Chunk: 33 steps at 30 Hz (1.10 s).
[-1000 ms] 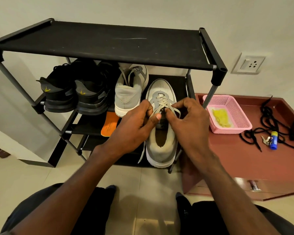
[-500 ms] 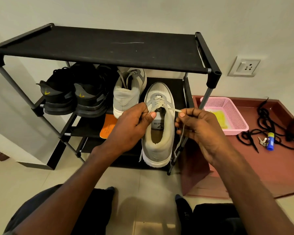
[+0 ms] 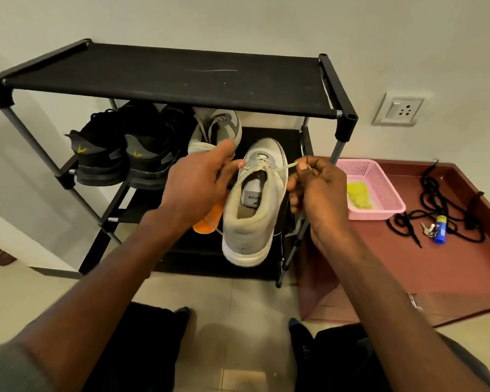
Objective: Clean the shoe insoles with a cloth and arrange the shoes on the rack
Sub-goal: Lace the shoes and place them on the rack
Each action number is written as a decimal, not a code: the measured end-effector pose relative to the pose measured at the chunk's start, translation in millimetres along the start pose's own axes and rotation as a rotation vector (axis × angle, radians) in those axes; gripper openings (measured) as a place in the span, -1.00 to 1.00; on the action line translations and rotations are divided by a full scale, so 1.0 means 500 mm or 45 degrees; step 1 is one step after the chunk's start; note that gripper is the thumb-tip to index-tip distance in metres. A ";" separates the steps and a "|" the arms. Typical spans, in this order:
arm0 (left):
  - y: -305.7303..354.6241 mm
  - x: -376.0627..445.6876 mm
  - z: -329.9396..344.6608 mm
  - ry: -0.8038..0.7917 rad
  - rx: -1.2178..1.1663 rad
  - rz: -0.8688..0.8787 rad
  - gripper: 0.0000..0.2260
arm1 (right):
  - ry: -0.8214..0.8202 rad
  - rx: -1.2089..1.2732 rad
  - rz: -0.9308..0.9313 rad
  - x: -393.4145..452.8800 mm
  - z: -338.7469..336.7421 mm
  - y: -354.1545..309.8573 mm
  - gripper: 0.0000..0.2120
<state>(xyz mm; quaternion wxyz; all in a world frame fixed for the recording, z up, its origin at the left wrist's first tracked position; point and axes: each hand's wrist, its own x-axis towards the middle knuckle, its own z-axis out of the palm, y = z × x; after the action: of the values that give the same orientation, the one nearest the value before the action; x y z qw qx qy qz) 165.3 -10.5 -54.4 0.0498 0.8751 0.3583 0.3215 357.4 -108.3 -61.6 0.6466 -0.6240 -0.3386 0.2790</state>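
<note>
Right hand [image 3: 320, 190] has pulled the lace end [image 3: 283, 168] further out to the right since half a second ago.
Right fingertips pinch the lace taut; left hand [image 3: 198, 182] curls round the grey shoe [image 3: 252, 222], pinching its laces, shoe between both hands before the rack [image 3: 164, 77].

A home entryway: shoe rack [image 3: 181, 80], wall socket [image 3: 398, 112], tiled floor [image 3: 238, 321].

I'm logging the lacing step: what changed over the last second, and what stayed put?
The two hands, bunched together over the laces a second ago, drew apart: the right hand pulled a pale lace end out rightward, the left hand still pinching the laces of the grey lace-up sneaker. The black shoe rack, black sneakers and pink plastic basket stayed put.
</note>
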 end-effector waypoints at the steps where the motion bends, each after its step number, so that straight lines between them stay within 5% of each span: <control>1: -0.003 0.007 -0.011 -0.006 0.137 0.040 -0.83 | 0.045 -0.131 -0.102 0.003 -0.003 -0.002 -0.79; 5: -0.022 0.047 -0.054 -0.216 0.327 0.123 -0.81 | 0.153 -0.750 -0.427 -0.002 -0.019 -0.018 -0.82; 10: -0.027 0.080 -0.110 -0.481 0.247 -0.030 -0.78 | -0.038 -1.254 -0.413 0.007 -0.056 -0.041 -0.78; 21: 0.014 0.076 -0.123 -0.469 0.209 -0.297 -0.72 | -0.345 -1.470 -0.353 0.008 -0.118 -0.120 -0.74; 33: 0.028 0.071 -0.118 -0.405 0.183 -0.472 -0.80 | -0.122 -1.464 -0.187 0.018 -0.094 -0.109 -0.76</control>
<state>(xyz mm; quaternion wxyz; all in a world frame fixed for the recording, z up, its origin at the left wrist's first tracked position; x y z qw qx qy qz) 157.1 -5.9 15.2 0.1013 0.8353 0.5222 0.1386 396.4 -134.0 -6.1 0.2055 -0.8364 -0.5071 0.0326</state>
